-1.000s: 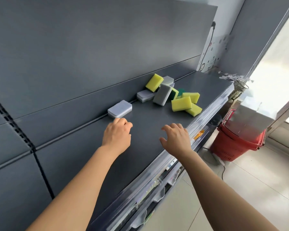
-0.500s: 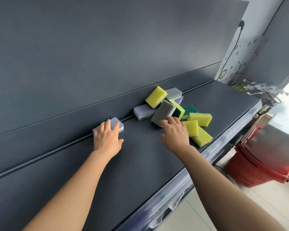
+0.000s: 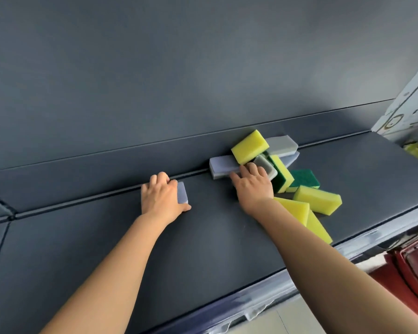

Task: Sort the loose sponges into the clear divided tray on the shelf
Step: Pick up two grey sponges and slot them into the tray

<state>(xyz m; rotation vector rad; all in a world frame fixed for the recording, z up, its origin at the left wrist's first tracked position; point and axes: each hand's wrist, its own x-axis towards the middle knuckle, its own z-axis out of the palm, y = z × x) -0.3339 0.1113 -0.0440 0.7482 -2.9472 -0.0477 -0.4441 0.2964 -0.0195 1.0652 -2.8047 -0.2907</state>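
Note:
A pile of loose sponges lies on the dark shelf (image 3: 203, 249) against the back panel: a yellow sponge (image 3: 249, 147) on top, a pale lilac sponge (image 3: 221, 166), a grey sponge (image 3: 281, 145), a green-and-yellow sponge (image 3: 282, 175) and several yellow sponges (image 3: 317, 200) in front. My left hand (image 3: 161, 198) covers a single lilac sponge (image 3: 182, 192) lying apart to the left, with fingers curled over it. My right hand (image 3: 252, 183) grips a dark grey sponge (image 3: 266, 166) in the pile. No clear tray is in view.
The shelf's front edge (image 3: 287, 295) carries a clear plastic strip. A red basket (image 3: 410, 268) stands on the floor at the lower right. The upright back panel (image 3: 179, 68) rises right behind the sponges. A white wall (image 3: 410, 107) is at the far right.
Both hands have moved forward. My left hand has closed over the lone lilac sponge, and my right hand has reached into the pile and taken hold of the dark grey sponge.

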